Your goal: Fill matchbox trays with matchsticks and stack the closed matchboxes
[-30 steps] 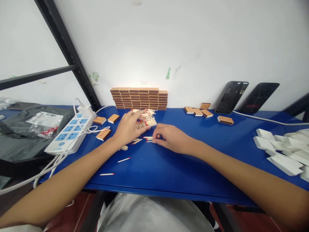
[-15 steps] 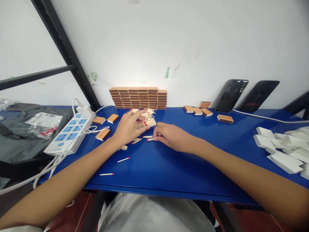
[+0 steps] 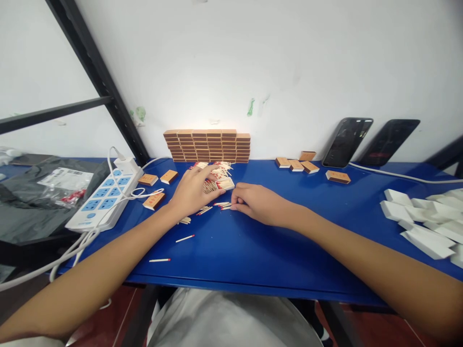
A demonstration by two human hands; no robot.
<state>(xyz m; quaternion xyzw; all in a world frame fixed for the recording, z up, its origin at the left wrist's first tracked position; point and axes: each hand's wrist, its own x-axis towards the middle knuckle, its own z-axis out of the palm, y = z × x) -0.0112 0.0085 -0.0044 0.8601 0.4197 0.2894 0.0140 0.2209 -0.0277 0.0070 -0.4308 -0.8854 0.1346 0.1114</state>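
My left hand [image 3: 193,190] has its thumb and fingers around a small white matchbox tray [image 3: 229,186] filled with red-tipped matches. Behind and under that hand lies a heap of loose matches [image 3: 221,169], partly hidden by the fingers. My right hand [image 3: 255,203] is closed in a pinch just right of the tray, low over the blue table. At its fingertips are a few matches [image 3: 222,205], their far ends covered by the fingers. More loose matches [image 3: 204,210] lie below my left hand, and two single ones [image 3: 185,238] rest nearer the front edge.
A wall of stacked matchboxes [image 3: 208,146] stands at the back. Loose matchboxes [image 3: 338,177] lie on both sides. White empty trays [image 3: 427,219] are piled at right, phones [image 3: 347,142] lean on the wall, and a power strip [image 3: 106,197] with cables sits left.
Almost nothing differs. My right hand has shifted very slightly, staying pinched at the matches, and my left hand keeps its hold on the tray.
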